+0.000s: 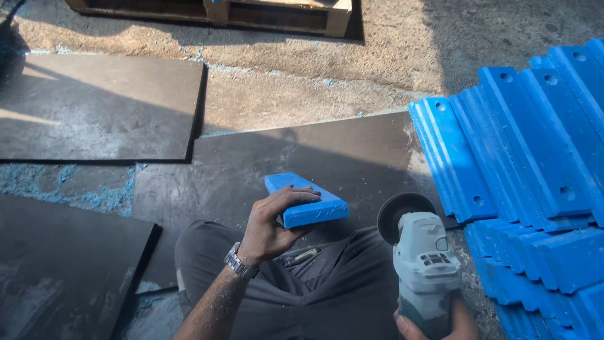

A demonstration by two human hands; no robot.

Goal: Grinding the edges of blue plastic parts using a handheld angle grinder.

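While left hand grips blue block, long axis upper-left to lower-right, right hand clasps grinder.

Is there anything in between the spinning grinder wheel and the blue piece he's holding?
No, nothing visible. The angle grinder in the right hand has open air between its disc and the blue block held up by the left hand.

We've got a bright blue rectangular plastic block, same blue as the stacked blue moulded plastic panels. The angle grinder is pale grey with a black disc; dark grey rubber mats carry blue dust speckles.
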